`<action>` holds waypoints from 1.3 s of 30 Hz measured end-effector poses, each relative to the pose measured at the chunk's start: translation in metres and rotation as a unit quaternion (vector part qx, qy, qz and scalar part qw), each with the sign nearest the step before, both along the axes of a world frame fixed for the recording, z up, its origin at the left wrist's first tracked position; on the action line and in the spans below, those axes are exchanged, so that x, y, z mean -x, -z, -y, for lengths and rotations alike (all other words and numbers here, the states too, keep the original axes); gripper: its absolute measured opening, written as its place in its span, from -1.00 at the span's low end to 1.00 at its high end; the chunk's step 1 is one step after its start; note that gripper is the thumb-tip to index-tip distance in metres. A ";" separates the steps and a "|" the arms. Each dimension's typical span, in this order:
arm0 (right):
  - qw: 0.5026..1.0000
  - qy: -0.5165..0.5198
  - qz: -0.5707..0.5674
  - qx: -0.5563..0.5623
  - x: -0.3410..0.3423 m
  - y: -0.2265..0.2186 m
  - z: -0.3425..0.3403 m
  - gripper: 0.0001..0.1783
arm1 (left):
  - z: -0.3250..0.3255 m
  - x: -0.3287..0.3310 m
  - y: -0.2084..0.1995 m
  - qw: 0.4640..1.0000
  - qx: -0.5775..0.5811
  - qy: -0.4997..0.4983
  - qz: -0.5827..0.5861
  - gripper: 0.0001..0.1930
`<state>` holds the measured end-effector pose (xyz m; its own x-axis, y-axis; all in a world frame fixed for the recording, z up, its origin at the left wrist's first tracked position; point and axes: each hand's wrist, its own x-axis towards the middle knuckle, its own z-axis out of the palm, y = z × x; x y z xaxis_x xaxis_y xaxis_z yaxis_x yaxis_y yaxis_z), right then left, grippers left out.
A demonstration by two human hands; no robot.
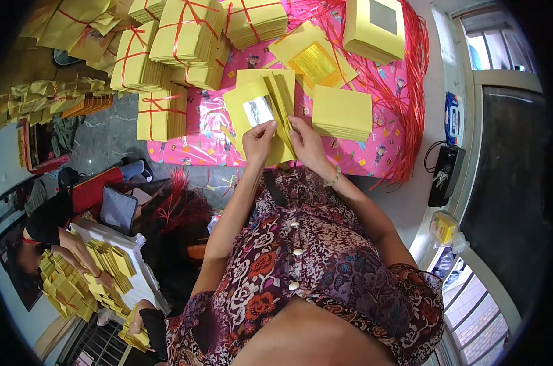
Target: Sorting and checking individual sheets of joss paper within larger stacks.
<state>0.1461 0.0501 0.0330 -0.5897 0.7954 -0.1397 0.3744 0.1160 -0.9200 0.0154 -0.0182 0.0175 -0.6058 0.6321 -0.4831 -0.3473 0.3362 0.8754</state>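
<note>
The left hand [260, 141] and right hand [307, 143] pinch yellow papers [253, 96] (how many is unclear), while red-tied bundles [180, 38] look finished and a loose stack [342, 110] apparently awaits tying.

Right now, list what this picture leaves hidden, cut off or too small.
All in the head view:
Underside of the silver-patched yellow sheet in the left hand: turned from the camera.
Pink tablecloth under the yellow stack beside the right hand: stack covers it.
Large red-tied bundle: cut by the upper edge.
Co-worker's hand: too small to tell its grip.
</note>
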 end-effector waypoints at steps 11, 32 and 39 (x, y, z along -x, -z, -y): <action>1.000 0.003 0.007 0.021 0.001 -0.004 0.001 -0.59 | 0.001 0.002 0.001 1.000 0.021 0.018 -0.004 -0.72; 0.999 -0.028 0.009 0.026 0.003 -0.013 0.003 -0.62 | 0.000 0.001 0.003 1.000 0.006 0.025 0.002 -0.73; 0.999 -0.031 0.008 -0.015 0.002 -0.014 0.003 -0.63 | 0.002 0.001 0.011 0.999 -0.012 0.026 -0.018 -0.72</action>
